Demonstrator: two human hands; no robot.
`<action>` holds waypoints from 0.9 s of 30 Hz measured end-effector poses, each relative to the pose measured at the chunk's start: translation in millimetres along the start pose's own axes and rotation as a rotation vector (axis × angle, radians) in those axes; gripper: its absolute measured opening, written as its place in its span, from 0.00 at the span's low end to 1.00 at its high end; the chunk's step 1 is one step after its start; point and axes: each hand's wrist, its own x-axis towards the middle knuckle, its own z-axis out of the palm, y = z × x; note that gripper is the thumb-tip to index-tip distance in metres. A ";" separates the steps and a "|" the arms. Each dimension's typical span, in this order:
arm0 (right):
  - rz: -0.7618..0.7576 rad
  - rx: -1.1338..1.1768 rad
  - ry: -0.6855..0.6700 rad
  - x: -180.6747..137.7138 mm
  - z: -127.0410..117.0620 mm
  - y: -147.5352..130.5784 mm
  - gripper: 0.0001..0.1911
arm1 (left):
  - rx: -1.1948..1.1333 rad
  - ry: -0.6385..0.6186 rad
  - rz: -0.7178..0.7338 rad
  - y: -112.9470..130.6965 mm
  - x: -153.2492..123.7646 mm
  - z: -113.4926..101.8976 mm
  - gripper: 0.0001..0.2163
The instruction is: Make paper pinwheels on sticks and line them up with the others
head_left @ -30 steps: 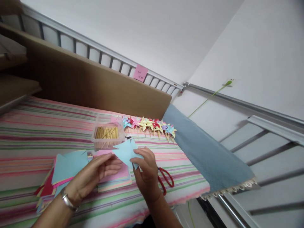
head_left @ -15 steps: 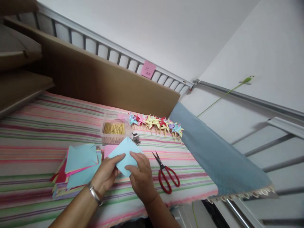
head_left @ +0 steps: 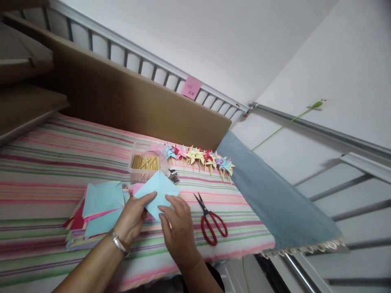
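Observation:
A light blue square of paper (head_left: 159,188) lies flat on the striped cloth (head_left: 55,162). My left hand (head_left: 132,217) pinches its left corner. My right hand (head_left: 177,228) rests on its lower right edge, fingers pressed down on the sheet. Just left of my left hand lies a loose pile of coloured paper squares (head_left: 97,207) with blue sheets on top. Red-handled scissors (head_left: 210,221) lie shut on the cloth right of my right hand.
A clear plastic box of wooden sticks (head_left: 146,165) stands behind the paper, with a small metal stapler (head_left: 173,176) beside it. Several finished paper pinwheels (head_left: 198,156) lie in a row farther back. Brown cardboard (head_left: 128,106) leans on the rail. A blue-grey cloth (head_left: 275,203) covers the right end.
The blue sheet went from held up and partly folded to lying flat on the cloth. Both hands came down with it, and the view shifted so the scissors show fully.

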 end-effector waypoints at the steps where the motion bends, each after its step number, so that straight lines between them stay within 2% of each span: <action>1: -0.008 -0.019 -0.003 -0.5 1.9 -0.2 0.13 | 0.002 0.000 0.004 -0.4 0.5 -0.5 0.13; 6: -0.037 -0.052 0.000 -6.0 6.2 -1.8 0.13 | -0.011 -0.007 0.004 -1.1 1.8 -1.2 0.12; 11: 0.037 0.036 0.007 -2.6 6.6 -3.7 0.07 | -0.019 -0.021 0.014 -0.7 -0.5 1.8 0.11; 17: 0.213 0.171 -0.013 13.1 5.4 -4.6 0.06 | 0.026 -0.038 0.054 0.8 -5.7 5.0 0.08; 22: 0.385 0.207 -0.017 28.0 5.0 -4.0 0.05 | 0.086 -0.038 0.039 0.2 -5.8 4.4 0.07; 27: 0.489 0.225 -0.025 33.5 8.9 -1.3 0.06 | 0.086 -0.059 0.050 0.5 -5.9 3.5 0.08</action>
